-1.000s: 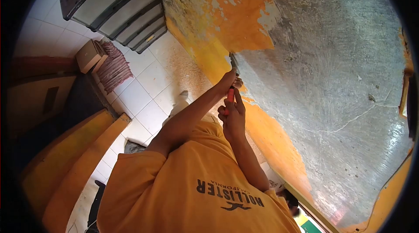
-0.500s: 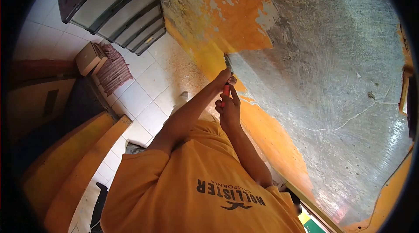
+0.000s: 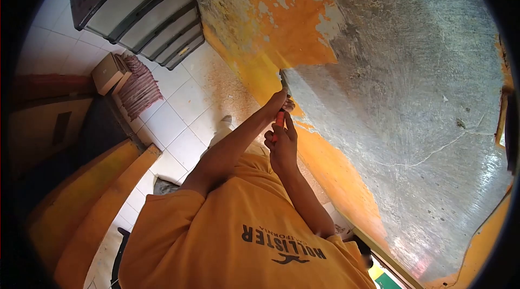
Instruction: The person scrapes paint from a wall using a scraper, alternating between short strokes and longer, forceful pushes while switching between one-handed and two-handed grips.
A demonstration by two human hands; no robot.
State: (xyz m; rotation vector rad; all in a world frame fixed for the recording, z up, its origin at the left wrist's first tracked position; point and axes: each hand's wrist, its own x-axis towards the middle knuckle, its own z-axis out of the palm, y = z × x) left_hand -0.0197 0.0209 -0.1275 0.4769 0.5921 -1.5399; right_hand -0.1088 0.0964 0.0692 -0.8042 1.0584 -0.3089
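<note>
A scraper-like tool with a red handle is held in both hands. My right hand is wrapped round the handle, its index finger stretched along it. Further forward, my left hand is closed round the front part of the tool, which the fingers mostly hide. The tool's thin dark tip meets the wall at the border of yellow paint and bare grey surface. Ragged orange paint remains above and below this spot.
Paint flakes lie on the tiled floor along the wall. A drawer unit stands at the upper left, near a cardboard box and a pinkish ribbed mat. An orange ledge rises at the lower left.
Both hands and the tool have shifted slightly down and left in the view, still gripping the same way. The whole view has moved a little too.
</note>
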